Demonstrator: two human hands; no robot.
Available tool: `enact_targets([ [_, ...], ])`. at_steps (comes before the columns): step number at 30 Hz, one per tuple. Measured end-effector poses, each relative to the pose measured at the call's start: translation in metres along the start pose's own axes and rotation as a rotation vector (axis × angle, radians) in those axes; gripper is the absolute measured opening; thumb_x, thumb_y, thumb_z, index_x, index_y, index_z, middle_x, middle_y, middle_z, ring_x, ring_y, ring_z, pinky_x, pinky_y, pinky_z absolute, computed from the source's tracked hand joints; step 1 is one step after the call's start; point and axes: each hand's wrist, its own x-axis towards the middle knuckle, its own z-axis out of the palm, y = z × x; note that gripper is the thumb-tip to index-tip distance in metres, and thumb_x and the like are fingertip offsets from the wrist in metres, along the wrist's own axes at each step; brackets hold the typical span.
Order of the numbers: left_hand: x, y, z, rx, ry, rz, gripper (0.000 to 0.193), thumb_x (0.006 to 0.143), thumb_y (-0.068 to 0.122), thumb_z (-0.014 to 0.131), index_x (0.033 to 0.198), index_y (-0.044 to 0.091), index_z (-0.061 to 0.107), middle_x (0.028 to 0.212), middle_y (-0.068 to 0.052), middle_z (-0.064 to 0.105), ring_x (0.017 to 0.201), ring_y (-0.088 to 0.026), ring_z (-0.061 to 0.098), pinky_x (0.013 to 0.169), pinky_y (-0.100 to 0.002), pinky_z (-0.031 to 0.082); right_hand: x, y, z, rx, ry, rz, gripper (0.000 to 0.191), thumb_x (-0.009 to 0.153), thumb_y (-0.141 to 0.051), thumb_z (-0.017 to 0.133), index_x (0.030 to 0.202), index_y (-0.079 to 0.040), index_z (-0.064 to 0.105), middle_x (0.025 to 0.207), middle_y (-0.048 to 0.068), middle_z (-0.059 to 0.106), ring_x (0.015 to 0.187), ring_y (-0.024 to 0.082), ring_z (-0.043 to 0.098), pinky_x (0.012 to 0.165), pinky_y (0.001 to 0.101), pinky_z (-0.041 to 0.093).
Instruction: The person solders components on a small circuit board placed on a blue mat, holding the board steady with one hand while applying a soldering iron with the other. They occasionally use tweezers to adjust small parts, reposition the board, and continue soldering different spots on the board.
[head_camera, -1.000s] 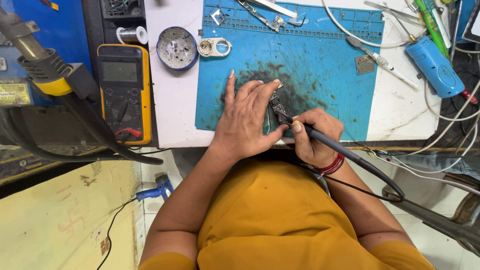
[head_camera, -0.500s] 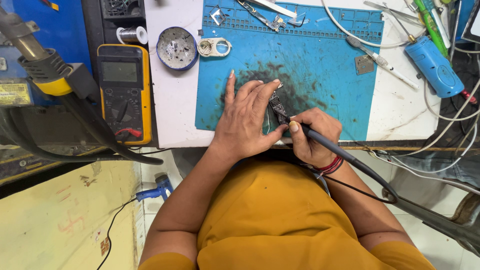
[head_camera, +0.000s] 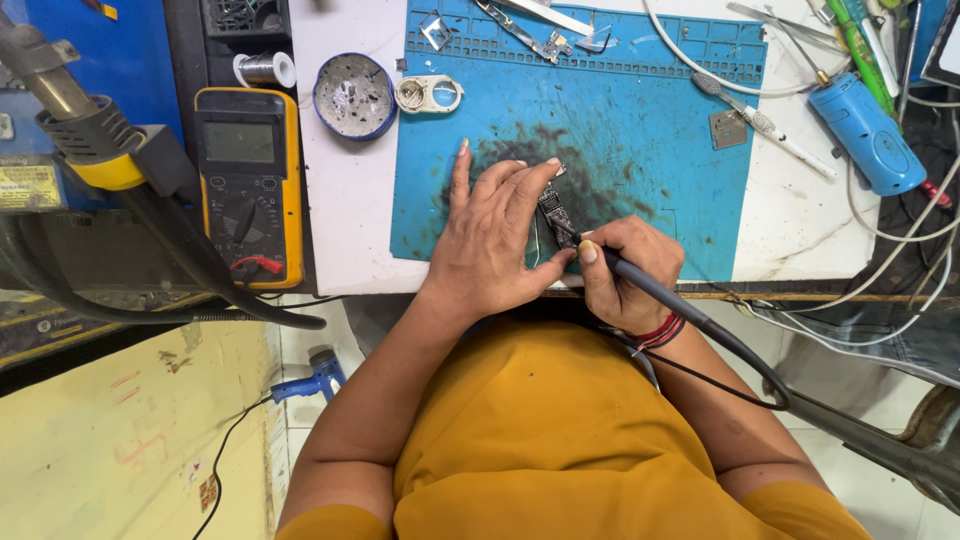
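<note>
My left hand (head_camera: 495, 235) lies flat on the blue work mat (head_camera: 640, 110), its fingertips and thumb pinning a small dark circuit board (head_camera: 553, 212). My right hand (head_camera: 625, 270) grips a black soldering iron (head_camera: 690, 315) like a pen. The iron's tip touches the lower part of the board, between my two hands. The iron's black cable runs off to the lower right. Much of the board is hidden under my left fingers.
A yellow multimeter (head_camera: 245, 180) lies left of the mat, beside a round tin (head_camera: 354, 95) and a solder spool (head_camera: 265, 69). A hot-air nozzle (head_camera: 75, 110) hangs at far left. Tweezers (head_camera: 525, 32), a blue cylinder tool (head_camera: 866, 132) and white cables (head_camera: 700, 70) crowd the far edge.
My right hand has shifted the iron's tip slightly along the board. My left hand stays pressed on it.
</note>
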Motion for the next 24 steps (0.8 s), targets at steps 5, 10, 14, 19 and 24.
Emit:
enact_targets([
  [5, 0.0003, -0.0003, 0.0008, -0.001, 0.003, -0.001, 0.091, 0.076, 0.038, 0.084, 0.149, 0.007, 0.04, 0.132, -0.013, 0.062, 0.134, -0.034, 0.051, 0.126, -0.066, 0.007, 0.0003, 0.0006, -0.0004, -0.011, -0.001, -0.002, 0.009, 0.1, -0.005, 0.067, 0.095, -0.002, 0.06, 0.084, 0.012, 0.069, 0.068, 0.026, 0.065, 0.061, 0.0351, 0.049],
  [10, -0.0002, -0.0004, 0.0012, -0.005, 0.005, -0.001, 0.091, 0.076, 0.038, 0.085, 0.149, 0.007, 0.041, 0.132, -0.013, 0.062, 0.134, -0.034, 0.051, 0.126, -0.066, 0.007, -0.0002, 0.0007, -0.0008, 0.003, -0.005, 0.014, 0.009, 0.099, -0.005, 0.067, 0.094, -0.002, 0.06, 0.084, 0.011, 0.069, 0.068, 0.026, 0.065, 0.062, 0.0349, 0.049],
  [14, 0.0001, -0.0003, 0.0012, -0.006, 0.007, -0.001, 0.091, 0.076, 0.038, 0.085, 0.149, 0.007, 0.041, 0.132, -0.013, 0.062, 0.134, -0.034, 0.051, 0.126, -0.066, 0.008, -0.0001, 0.0008, -0.0008, 0.008, -0.002, 0.02, 0.008, 0.099, -0.005, 0.066, 0.093, -0.002, 0.061, 0.085, 0.011, 0.069, 0.068, 0.026, 0.065, 0.062, 0.0346, 0.049],
  [19, 0.0003, -0.0003, 0.001, -0.004, 0.004, -0.003, 0.091, 0.075, 0.038, 0.085, 0.149, 0.007, 0.041, 0.132, -0.013, 0.062, 0.134, -0.034, 0.051, 0.126, -0.066, 0.008, 0.0002, 0.0007, -0.0003, 0.015, 0.002, 0.027, 0.008, 0.099, -0.005, 0.067, 0.093, -0.003, 0.061, 0.084, 0.011, 0.069, 0.068, 0.026, 0.064, 0.062, 0.0344, 0.049],
  [24, -0.0002, -0.0004, 0.0006, 0.001, 0.0, -0.003, 0.091, 0.075, 0.038, 0.084, 0.149, 0.007, 0.041, 0.133, -0.013, 0.062, 0.134, -0.034, 0.052, 0.126, -0.065, 0.008, 0.0, 0.0002, -0.0003, 0.002, 0.003, 0.021, 0.009, 0.1, -0.006, 0.067, 0.094, -0.002, 0.061, 0.085, 0.011, 0.069, 0.069, 0.026, 0.065, 0.062, 0.0344, 0.049],
])
